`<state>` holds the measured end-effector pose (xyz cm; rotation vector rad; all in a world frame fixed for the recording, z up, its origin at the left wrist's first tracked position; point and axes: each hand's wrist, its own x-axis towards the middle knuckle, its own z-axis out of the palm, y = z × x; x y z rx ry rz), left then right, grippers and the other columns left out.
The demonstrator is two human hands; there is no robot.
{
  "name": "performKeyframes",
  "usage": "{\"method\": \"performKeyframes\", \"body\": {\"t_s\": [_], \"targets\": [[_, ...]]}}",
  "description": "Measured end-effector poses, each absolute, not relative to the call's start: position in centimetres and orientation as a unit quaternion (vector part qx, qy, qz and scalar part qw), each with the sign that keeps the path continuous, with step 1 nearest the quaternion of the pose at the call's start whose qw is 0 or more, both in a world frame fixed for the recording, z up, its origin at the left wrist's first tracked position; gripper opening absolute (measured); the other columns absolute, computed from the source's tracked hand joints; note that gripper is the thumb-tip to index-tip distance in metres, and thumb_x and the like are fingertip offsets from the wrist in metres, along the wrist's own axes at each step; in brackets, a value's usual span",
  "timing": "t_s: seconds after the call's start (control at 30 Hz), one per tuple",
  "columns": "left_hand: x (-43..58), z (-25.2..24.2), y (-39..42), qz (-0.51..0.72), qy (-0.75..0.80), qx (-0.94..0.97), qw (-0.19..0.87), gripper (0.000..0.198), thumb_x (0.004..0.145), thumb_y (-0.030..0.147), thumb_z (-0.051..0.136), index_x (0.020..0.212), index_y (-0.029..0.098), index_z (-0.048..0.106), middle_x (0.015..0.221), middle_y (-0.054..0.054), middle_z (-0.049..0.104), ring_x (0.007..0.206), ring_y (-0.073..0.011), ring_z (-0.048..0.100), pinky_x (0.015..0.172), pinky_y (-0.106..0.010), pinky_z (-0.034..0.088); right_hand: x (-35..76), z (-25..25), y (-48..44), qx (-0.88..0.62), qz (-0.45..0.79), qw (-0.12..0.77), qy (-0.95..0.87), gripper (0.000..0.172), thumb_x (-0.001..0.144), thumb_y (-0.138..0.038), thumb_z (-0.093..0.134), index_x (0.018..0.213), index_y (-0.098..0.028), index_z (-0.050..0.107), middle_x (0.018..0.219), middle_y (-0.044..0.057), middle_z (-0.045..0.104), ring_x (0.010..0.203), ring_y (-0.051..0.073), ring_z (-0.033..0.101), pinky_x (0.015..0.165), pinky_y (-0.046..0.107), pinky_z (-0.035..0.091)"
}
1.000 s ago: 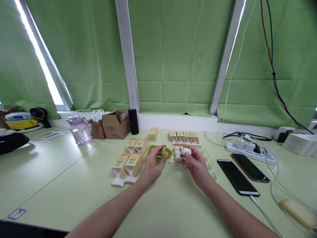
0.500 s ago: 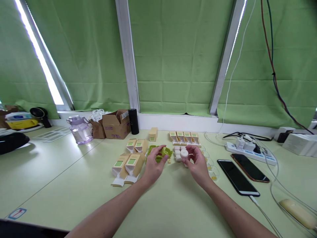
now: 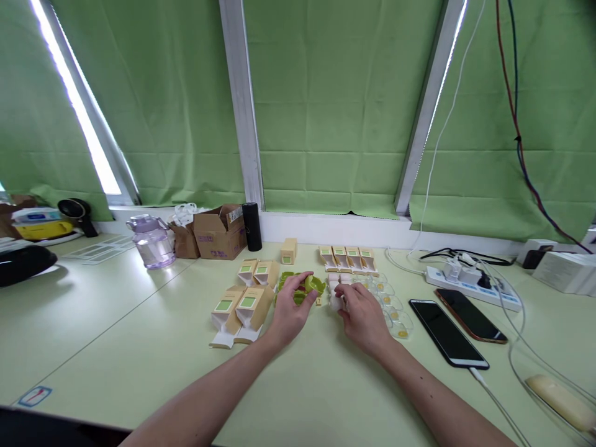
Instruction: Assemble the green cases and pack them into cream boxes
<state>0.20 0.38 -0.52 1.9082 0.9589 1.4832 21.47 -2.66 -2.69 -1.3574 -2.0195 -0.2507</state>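
Nearest, your forearms run out of the bottom of the view. Your left hand (image 3: 291,313) is narrowed around a green cup (image 3: 315,284), thumb on one side and forefinger on the other; I can't tell whether the cup is lifted or resting on the table. Your right hand (image 3: 365,316) has its fingers drawn together over the near end of the white pieces (image 3: 333,283), and they hide whether one is pinched or only touched.

I judge the step in hand to be handling a white piece on the right while the left steadies the green cup. The next move calls for a light, precise right-hand grip, since the white pieces stand close together and a neighbour could get nudged.

Left of your left hand sit the tan boxes (image 3: 254,308), with white flaps showing at their near ends. Beyond that hand are other green parts (image 3: 285,281), mostly covered by your fingers, so I can't count them. Just right of the white pieces lie clear cups (image 3: 395,302), yellowish inside, their outlines faint against the table. Farther back stand a row of open boxes (image 3: 348,259) and a lone box (image 3: 288,251).
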Motion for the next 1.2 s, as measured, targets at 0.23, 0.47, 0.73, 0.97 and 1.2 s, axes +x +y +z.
{"method": "performKeyframes", "body": {"t_s": [0.23, 0.47, 0.73, 0.97, 1.2], "targets": [[0.28, -0.32, 0.2, 0.553, 0.354, 0.706, 0.267, 0.037, 0.096, 0.035, 0.07, 0.13, 0.021, 0.069, 0.118, -0.011, 0.069, 0.104, -0.0227, 0.068, 0.096, -0.041, 0.059, 21.38, -2.45, -2.79, -0.558, -0.09, 0.29, -0.772, 0.048, 0.079, 0.0, 0.066, 0.121, -0.023, 0.059, 0.106, 0.006, 0.076, 0.111, 0.028, 0.061, 0.087, 0.036, 0.044], [0.25, -0.36, 0.25, 0.548, 0.356, 0.709, 0.265, 0.038, 0.096, 0.036, 0.068, 0.131, 0.02, 0.068, 0.121, -0.012, 0.068, 0.106, -0.0229, 0.068, 0.097, -0.042, 0.059, 21.31, -2.06, -2.85, -0.585, -0.091, 0.253, -0.765, 0.035, 0.082, -0.005, 0.069, 0.111, -0.023, 0.066, 0.1, 0.007, 0.077, 0.112, 0.03, 0.06, 0.088, 0.038, 0.042], [0.24, -0.44, 0.24, 0.553, 0.354, 0.705, 0.269, 0.037, 0.096, 0.035, 0.069, 0.131, 0.021, 0.068, 0.12, -0.011, 0.069, 0.106, -0.0228, 0.068, 0.097, -0.042, 0.058, 21.42, -2.26, -2.83, -0.563, -0.109, 0.273, -0.772, 0.033, 0.078, 0.001, 0.068, 0.1, -0.024, 0.067, 0.103, 0.006, 0.077, 0.109, 0.031, 0.06, 0.086, 0.04, 0.044], [0.25, -0.41, 0.21, 0.552, 0.354, 0.704, 0.272, 0.038, 0.096, 0.038, 0.07, 0.13, 0.021, 0.068, 0.122, -0.011, 0.069, 0.106, -0.0227, 0.068, 0.098, -0.042, 0.058, 21.57, -2.45, -2.75, -0.563, -0.129, 0.27, -0.771, 0.036, 0.076, -0.002, 0.072, 0.103, -0.025, 0.067, 0.105, 0.007, 0.077, 0.109, 0.033, 0.059, 0.086, 0.042, 0.043], [0.25, -0.51, 0.24, 0.549, 0.355, 0.705, 0.274, 0.038, 0.097, 0.035, 0.068, 0.132, 0.02, 0.067, 0.123, -0.012, 0.068, 0.108, -0.0227, 0.068, 0.1, -0.042, 0.057, 21.73, -3.05, -2.21, -0.57, -0.115, 0.261, -0.771, 0.036, 0.079, 0.0, 0.067, 0.107, -0.022, 0.068, 0.105, 0.006, 0.078, 0.102, 0.028, 0.065, 0.086, 0.038, 0.041]]}}
